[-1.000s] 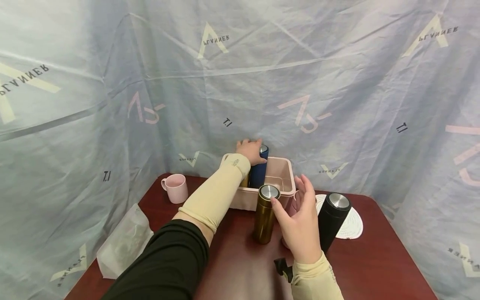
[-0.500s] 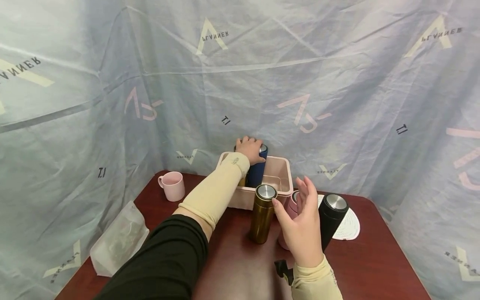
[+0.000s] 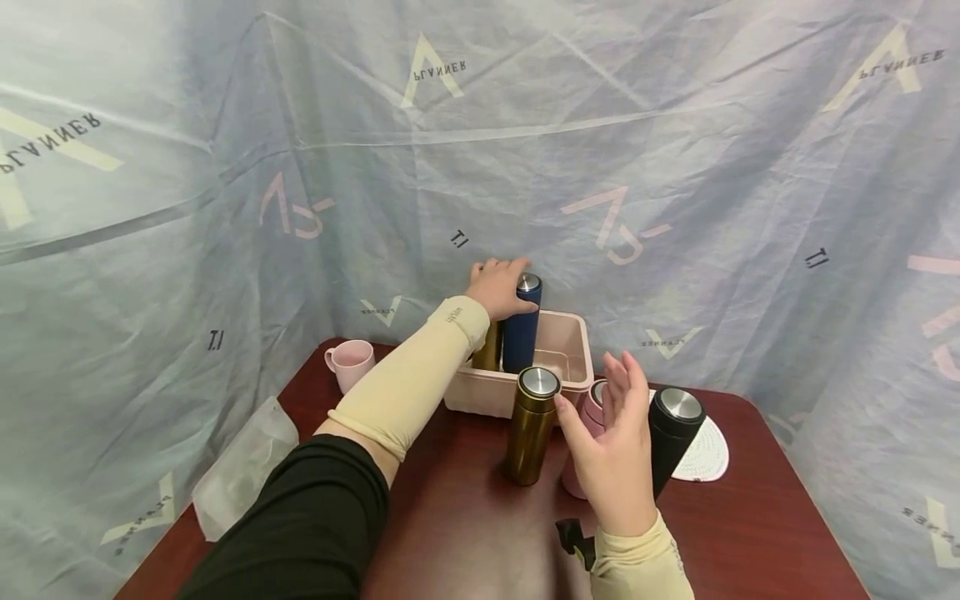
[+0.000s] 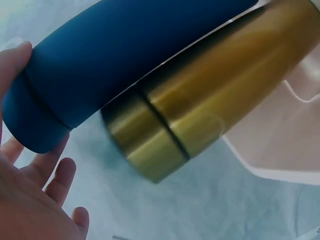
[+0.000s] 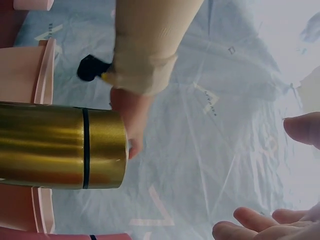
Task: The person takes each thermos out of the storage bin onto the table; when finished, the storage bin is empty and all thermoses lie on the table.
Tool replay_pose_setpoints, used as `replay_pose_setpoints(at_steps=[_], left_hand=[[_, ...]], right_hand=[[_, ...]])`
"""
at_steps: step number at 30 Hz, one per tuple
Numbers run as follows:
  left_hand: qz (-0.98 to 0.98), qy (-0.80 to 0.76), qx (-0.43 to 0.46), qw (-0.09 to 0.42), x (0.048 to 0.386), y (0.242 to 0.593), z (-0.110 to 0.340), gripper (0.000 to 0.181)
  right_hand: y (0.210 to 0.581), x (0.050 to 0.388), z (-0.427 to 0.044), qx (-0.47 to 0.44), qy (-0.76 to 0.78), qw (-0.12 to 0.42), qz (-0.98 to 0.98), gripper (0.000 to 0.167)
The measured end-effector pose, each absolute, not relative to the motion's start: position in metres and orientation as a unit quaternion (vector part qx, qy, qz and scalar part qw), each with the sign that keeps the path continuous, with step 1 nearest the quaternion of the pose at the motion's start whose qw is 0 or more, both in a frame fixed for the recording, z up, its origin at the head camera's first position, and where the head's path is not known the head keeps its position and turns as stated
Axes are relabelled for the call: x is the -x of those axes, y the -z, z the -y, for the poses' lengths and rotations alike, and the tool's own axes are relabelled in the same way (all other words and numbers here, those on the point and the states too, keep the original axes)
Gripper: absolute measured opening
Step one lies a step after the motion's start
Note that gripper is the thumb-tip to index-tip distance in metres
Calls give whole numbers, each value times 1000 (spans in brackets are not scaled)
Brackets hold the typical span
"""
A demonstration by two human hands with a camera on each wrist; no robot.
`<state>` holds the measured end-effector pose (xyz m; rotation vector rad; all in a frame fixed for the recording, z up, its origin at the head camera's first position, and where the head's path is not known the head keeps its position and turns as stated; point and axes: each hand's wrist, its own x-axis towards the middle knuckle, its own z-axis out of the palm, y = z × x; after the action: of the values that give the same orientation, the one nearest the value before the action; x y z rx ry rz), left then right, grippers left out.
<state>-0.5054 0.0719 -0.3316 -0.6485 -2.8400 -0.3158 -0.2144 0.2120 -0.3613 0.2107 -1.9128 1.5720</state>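
Head view, left hand [image 3: 501, 290] gripping blue flask [image 3: 522, 335] — base hidden, relaxed right hand [image 3: 618, 458] part-covering pink flask [image 3: 592, 414]

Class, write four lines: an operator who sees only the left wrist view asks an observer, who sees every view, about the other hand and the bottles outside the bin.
Operator: I see the left hand gripping a blue bottle beside a gold bottle. What does the right hand hold?
Observer: Nothing; its fingers are apart.
Operator: Which bottles are outside the bin?
Observer: Three: a second gold bottle, a pink bottle and a black bottle.
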Motion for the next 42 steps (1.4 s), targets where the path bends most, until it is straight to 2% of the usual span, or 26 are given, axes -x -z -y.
replay_pose_setpoints(at_steps=[10,16,30,37,42], left_hand=[[927,236,251,149,482,306,-46,87],[900,309,267,150,459,290,-34,89],[872,348,286,193,399,259,4,82],[870,338,286,218,378,259,27,82],[864,356,288,211,364,263,38,82]], right_hand=[[362,218,-215,-69,-597,317,734,88],[363,216,-216,-66,-602,325,726,87],[362,214,-215,-82,-622,341,700,87],[362,213,-213,-88,-622,339,700,89],[361,210,-212,-92,-617,346,701,89]])
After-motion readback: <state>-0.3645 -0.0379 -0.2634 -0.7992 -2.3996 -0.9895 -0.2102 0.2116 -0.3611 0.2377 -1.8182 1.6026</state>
